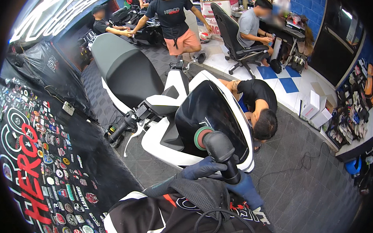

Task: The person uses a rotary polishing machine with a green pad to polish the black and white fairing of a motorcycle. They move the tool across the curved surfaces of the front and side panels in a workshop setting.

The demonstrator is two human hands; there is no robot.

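Note:
A black handheld polisher (219, 147) with a green-and-red round pad (202, 138) rests against the glossy black front panel (211, 109) of a white scooter (157, 138). My left hand (205, 168), in a dark blue glove, is closed about the polisher's neck below its head. Lower down, my right hand (248, 189), gloved alike, wraps the black handle; part of its fingers is hidden behind the tool. A black cord (216, 218) loops down over my black-and-white shirt. The scooter's left handlebar grip (119, 130) and silver brake lever (132, 143) stick out left of the panel.
A person in black (259, 96) crouches right beside the scooter's front. Farther back, one person stands (169, 17), another sits in an office chair (222, 31). A sticker-covered board (49, 165) lines the left. White boxes (314, 106) and a loose floor cable (304, 161) lie right.

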